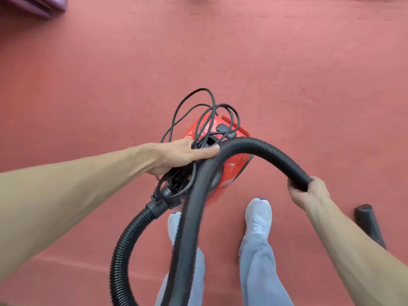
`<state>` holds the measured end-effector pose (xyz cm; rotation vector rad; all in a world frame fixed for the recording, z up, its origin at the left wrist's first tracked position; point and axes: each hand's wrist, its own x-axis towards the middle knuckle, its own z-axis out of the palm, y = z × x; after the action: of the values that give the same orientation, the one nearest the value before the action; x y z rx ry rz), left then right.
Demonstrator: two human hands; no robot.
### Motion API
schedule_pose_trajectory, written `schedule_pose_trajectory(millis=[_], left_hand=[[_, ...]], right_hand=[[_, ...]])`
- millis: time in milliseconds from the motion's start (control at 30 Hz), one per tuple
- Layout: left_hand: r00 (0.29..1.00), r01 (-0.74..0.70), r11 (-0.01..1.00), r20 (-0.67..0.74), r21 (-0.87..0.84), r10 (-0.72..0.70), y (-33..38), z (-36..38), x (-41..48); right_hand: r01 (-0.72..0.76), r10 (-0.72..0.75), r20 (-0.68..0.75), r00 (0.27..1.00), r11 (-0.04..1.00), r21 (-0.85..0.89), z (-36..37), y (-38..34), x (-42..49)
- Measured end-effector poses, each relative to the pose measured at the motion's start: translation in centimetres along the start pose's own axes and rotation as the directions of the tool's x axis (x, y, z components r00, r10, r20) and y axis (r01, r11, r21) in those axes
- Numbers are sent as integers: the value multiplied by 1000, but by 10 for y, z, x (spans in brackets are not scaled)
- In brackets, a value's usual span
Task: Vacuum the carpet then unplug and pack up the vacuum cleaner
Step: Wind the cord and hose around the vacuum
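Observation:
A small red vacuum cleaner (234, 166) hangs or stands just in front of my feet over the red carpet (287, 74). My left hand (183, 155) grips its top together with the bunched black power cord (198, 115), whose loops stick up above the body. The black ribbed hose (260, 151) arcs from a coupling at the lower left, loops down past my legs and over the vacuum to the right. My right hand (309, 193) is shut around the hose's far end.
A black nozzle attachment (368, 224) lies on the carpet to the right of my right forearm. A purple cloth-like object (37, 5) sits at the top left corner. My white shoes (258, 215) stand directly below the vacuum. A carpet seam runs across the lower left.

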<state>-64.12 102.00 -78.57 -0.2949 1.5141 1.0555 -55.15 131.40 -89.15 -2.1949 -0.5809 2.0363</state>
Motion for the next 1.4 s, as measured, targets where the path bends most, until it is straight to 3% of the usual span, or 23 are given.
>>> schedule_pose_trajectory(millis=[133, 433, 567, 700, 833, 933, 1000, 1067, 1133, 1233, 1400], left_hand=[[989, 45, 999, -141, 15, -43, -3, -7, -5], [966, 39, 999, -255, -29, -45, 8, -21, -43], [927, -2, 999, -376, -40, -13, 23, -15, -64], [885, -54, 990, -466, -127, -12, 53, -7, -83], [839, -138, 942, -542, -307, -54, 91, 13, -92], [824, -230, 804, -550, -548, -139, 119, 36, -94], [827, -249, 720, -529, -648, -190, 137, 57, -102], [856, -231, 674, -476, -702, -203, 152, 84, -113], [896, -201, 642, -404, -740, -184, 172, 115, -127], [922, -184, 608, -349, -773, -165, 204, 162, -145], [954, -57, 640, -231, -766, -191, 252, 257, -161]], right_hand=[[-21, 25, 84, 996, 998, -55, 14, 27, -32], [75, -27, 244, 969, 979, -189, 46, 91, -128], [123, 44, 387, 921, 911, -395, 46, 75, -162], [265, 175, 530, 830, 712, -650, 45, 23, -190], [488, 289, 604, 743, 384, -784, 39, -44, -219], [608, 274, 625, 731, 154, -779, 29, -92, -247], [665, 230, 638, 735, -63, -744, 16, -123, -267], [682, 164, 669, 725, -300, -667, -1, -150, -286], [668, 94, 713, 695, -452, -591, -15, -173, -306], [656, 56, 747, 663, -525, -542, -37, -208, -338], [658, 42, 742, 669, -497, -565, -76, -281, -362]])
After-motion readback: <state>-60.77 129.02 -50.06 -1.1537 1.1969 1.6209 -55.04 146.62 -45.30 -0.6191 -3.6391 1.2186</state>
